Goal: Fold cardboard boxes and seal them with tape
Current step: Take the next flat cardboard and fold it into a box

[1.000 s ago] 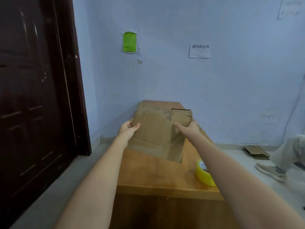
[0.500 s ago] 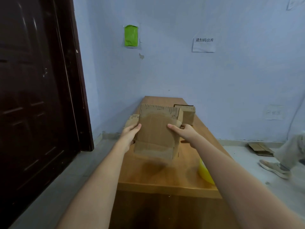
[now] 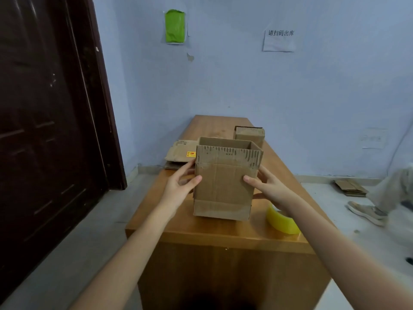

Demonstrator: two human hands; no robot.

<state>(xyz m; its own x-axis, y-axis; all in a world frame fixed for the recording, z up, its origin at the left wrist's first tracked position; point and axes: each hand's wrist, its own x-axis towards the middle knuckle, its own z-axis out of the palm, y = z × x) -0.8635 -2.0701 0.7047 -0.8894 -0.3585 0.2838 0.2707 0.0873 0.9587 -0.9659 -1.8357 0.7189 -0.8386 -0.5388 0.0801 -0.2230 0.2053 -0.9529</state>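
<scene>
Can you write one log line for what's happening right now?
left hand: grips box side | right hand: grips other side | cardboard box: opened, upright | tape roll: untouched

A plain back room used for packing or stock dispatch — not a home. Bare pale blue walls (image 3: 245, 86) meet a grey concrete floor (image 3: 78, 231), with a dark wooden door (image 3: 44, 119) on the left. A paper notice (image 3: 279, 40) printed in Chinese characters is stuck to the wall, and a green sheet (image 3: 175, 26) is stuck up nearby. A long wooden bench (image 3: 223, 231) runs to the far wall, carrying an opened cardboard box (image 3: 223, 184), flattened cartons (image 3: 180, 154), another small box (image 3: 249, 134) and a yellow tape roll (image 3: 281, 220). More flattened cardboard (image 3: 350, 187) lies on the floor to the right — beside another person's shoe (image 3: 366, 212).
</scene>
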